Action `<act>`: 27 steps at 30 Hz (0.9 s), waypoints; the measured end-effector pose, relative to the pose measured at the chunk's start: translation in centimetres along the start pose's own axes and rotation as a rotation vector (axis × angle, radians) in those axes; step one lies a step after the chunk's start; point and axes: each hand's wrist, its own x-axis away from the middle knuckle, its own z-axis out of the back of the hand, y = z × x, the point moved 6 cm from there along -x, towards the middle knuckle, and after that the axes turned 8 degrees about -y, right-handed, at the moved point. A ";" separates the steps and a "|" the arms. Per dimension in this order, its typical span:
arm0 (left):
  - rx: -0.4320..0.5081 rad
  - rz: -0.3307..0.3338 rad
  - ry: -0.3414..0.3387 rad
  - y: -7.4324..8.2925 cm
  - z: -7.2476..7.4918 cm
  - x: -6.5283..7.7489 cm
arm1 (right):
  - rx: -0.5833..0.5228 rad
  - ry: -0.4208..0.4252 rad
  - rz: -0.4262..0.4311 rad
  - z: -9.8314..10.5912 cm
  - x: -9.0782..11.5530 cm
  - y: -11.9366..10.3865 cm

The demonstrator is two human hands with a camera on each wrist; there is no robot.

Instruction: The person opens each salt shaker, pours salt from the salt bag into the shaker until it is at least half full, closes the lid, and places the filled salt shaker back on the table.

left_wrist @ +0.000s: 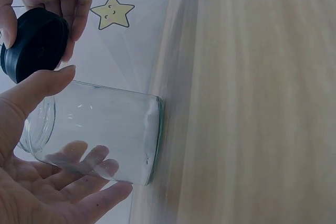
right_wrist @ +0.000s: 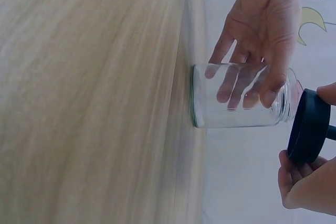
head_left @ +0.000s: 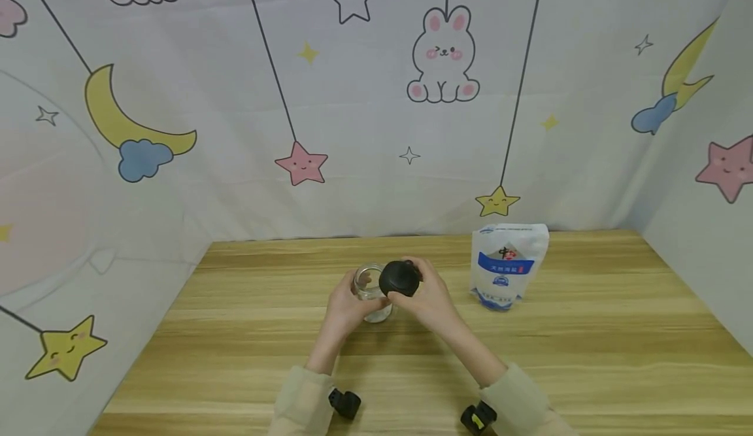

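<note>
My left hand [head_left: 347, 304] grips a clear glass jar [left_wrist: 113, 116] that stands upright on the table, its thumb near the neck and its fingers round the far side. A thin whitish layer shows at the jar's bottom in the left wrist view. The jar's mouth is uncovered. Beside the mouth, slightly to its right, my right hand [head_left: 428, 300] holds a round black lid [head_left: 400, 279] by its edge. The lid is tilted, and in the right wrist view a small knob or stem [right_wrist: 331, 132] sticks out from its outer face.
A white and blue pouch [head_left: 508, 266] with printed labels stands upright to the right of the hands. Wooden boards form the tabletop [head_left: 235, 338]. Behind it hangs a pale cloth [head_left: 376, 109] printed with stars, moons and a rabbit.
</note>
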 end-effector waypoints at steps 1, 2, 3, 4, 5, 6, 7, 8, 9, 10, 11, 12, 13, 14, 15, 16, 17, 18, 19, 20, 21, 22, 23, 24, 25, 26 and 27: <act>0.000 -0.002 0.000 0.0 0.0 0.0 | 0.000 0.000 0.001 0.0 0.0 0.0; -0.001 -0.005 0.000 0.0 0.0 0.0 | 0.000 0.001 0.001 0.1 0.1 0.1; -0.003 -0.008 0.000 0.0 0.0 0.0 | 0.001 0.002 0.002 0.1 0.1 0.1; -0.005 -0.010 0.000 0.0 0.0 0.0 | 0.005 0.005 0.004 0.2 0.1 0.1; -0.006 -0.011 0.001 0.0 0.0 0.0 | 0.009 0.007 0.007 0.3 0.2 0.1; -0.007 -0.012 0.001 0.0 0.0 0.0 | 0.008 0.009 0.008 0.3 0.2 0.1; -0.009 -0.013 0.003 0.0 0.0 0.0 | 0.011 0.010 0.010 0.4 0.3 0.1; -0.012 -0.014 0.003 0.0 0.0 0.0 | 0.017 0.011 0.010 0.4 0.3 0.0; -0.014 -0.015 0.004 0.0 0.0 0.0 | 0.023 0.012 0.012 0.5 0.4 0.0; -0.015 -0.015 0.005 0.0 0.0 0.0 | 0.027 0.013 0.012 0.5 0.4 0.0; -0.019 -0.016 0.007 0.0 0.0 0.0 | 0.034 0.010 0.014 0.5 0.4 0.0; -0.020 -0.017 0.007 0.0 0.0 0.0 | 0.037 0.006 0.013 0.6 0.5 0.1; -0.020 -0.017 0.007 0.0 0.0 0.0 | 0.046 0.004 0.014 0.6 0.5 0.1; -0.023 -0.018 0.008 0.0 0.1 0.0 | 0.053 0.001 0.015 0.6 0.5 0.1; -0.025 -0.018 0.008 0.1 0.1 0.1 | 0.057 -0.002 0.016 0.6 0.6 0.2; -0.026 -0.018 0.008 0.1 0.1 0.1 | 0.061 -0.005 0.017 0.7 0.7 0.2; -0.026 -0.017 0.007 0.0 0.1 0.1 | 0.063 -0.008 0.017 0.7 0.7 0.2; -0.022 -0.015 0.005 0.0 0.1 0.1 | 0.066 -0.010 0.018 0.8 0.8 0.2; -0.019 -0.014 0.003 0.0 0.1 0.1 | 0.071 -0.010 0.019 0.9 0.9 0.2; -0.018 -0.015 0.000 0.1 0.1 0.1 | 0.074 -0.012 0.019 0.9 0.9 0.2; -0.015 -0.016 -0.003 0.1 0.0 0.1 | 0.081 -0.013 0.020 1.0 1.0 0.2; -0.010 -0.014 -0.007 0.1 0.0 0.1 | 0.090 -0.015 0.020 1.1 1.0 0.2; -0.007 -0.014 -0.008 0.1 0.0 0.1 | 0.099 -0.019 0.019 1.2 1.1 0.2; -0.003 -0.015 -0.009 0.1 -0.1 0.1 | 0.114 -0.023 0.018 1.3 1.1 0.2; -0.004 -0.018 -0.008 0.1 -0.1 0.1 | 0.127 -0.026 0.015 1.4 1.2 0.2; -0.006 -0.020 -0.006 0.1 -0.1 0.1 | 0.141 -0.029 0.009 1.5 1.3 0.2; -0.007 -0.023 -0.005 0.1 -0.1 0.0 | 0.151 -0.032 0.002 1.7 1.4 0.2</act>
